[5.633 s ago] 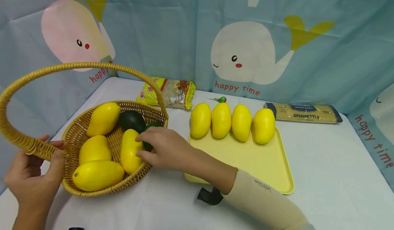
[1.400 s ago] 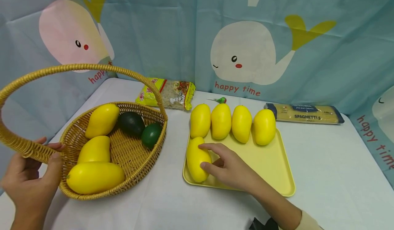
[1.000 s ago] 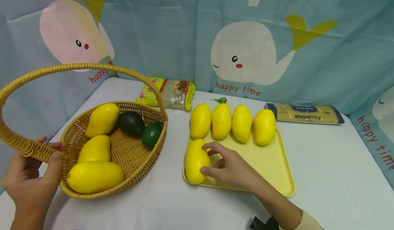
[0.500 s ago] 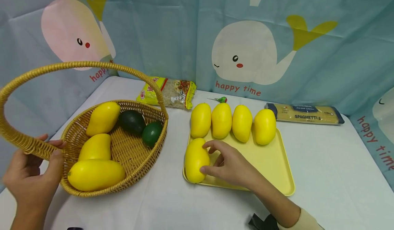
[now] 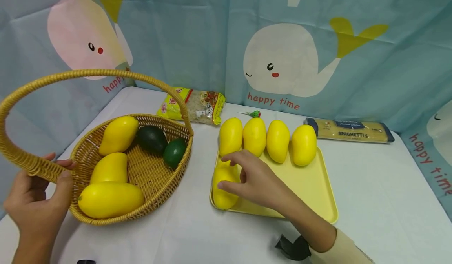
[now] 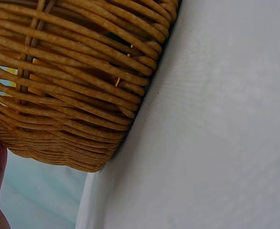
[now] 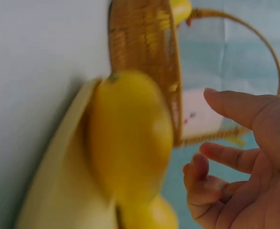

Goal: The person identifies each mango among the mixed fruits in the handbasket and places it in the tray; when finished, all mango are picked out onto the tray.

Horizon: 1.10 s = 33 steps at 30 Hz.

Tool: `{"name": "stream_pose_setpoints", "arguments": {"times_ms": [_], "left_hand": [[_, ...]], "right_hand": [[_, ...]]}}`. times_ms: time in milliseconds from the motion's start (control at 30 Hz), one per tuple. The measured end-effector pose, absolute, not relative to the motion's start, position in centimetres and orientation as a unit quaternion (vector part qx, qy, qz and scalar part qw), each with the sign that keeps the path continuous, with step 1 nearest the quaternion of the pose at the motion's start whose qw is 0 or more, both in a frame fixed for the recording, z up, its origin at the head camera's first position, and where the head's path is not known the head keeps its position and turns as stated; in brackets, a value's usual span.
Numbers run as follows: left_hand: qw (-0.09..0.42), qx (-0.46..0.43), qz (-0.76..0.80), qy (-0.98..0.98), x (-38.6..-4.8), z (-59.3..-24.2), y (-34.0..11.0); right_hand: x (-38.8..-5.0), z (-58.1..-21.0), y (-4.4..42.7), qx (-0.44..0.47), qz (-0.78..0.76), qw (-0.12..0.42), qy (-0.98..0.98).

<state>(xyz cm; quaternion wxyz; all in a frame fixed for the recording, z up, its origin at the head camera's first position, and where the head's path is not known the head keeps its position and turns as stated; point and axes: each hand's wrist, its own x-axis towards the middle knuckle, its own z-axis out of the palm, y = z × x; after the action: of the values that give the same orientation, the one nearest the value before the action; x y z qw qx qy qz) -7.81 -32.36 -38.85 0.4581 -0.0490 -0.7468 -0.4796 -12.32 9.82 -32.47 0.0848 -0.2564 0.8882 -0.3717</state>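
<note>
My left hand [image 5: 40, 199] grips the wicker basket [image 5: 152, 201] at the foot of its tall handle, thumb over the rim. Three yellow mangoes [image 5: 111, 199] lie in the basket, along with a dark avocado [image 5: 152, 139] and a smaller green one [image 5: 174, 153]. My right hand [image 5: 252, 177] hovers over a mango [image 5: 225, 201] at the near left corner of the yellow tray [image 5: 300, 189]. In the right wrist view a gap shows between the fingers and that mango [image 7: 130, 129]. Several more mangoes [image 5: 277, 140] stand in a row along the tray's far edge.
Behind the basket lies a yellow printed food bag [image 5: 201, 105]. A spaghetti packet [image 5: 353, 130] is at the back right, and a small green-and-red item [image 5: 254, 114] lies behind the row. A black strap-like piece [image 5: 294, 248] is beneath the right forearm.
A mango went from the basket to the tray's near left corner in my right hand. That hand has since let go and lifted off it. The left hand keeps its hold.
</note>
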Motion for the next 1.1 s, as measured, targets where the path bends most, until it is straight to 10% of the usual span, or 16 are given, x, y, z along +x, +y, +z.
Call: {"name": "stream_pose_setpoints", "arguments": {"times_ms": [500,1100], "left_hand": [[0.458,-0.046,-0.469,-0.754,-7.9,-38.7,-32.3],[0.461,-0.057,-0.469,-0.752,-7.8,-38.7,-32.2]], "right_hand": [[-11.7,-29.7,-3.4,-0.479,-0.231,0.052,0.845],[-12.3,-30.7,-10.9,-0.508,-0.126,0.103,0.846]]}}
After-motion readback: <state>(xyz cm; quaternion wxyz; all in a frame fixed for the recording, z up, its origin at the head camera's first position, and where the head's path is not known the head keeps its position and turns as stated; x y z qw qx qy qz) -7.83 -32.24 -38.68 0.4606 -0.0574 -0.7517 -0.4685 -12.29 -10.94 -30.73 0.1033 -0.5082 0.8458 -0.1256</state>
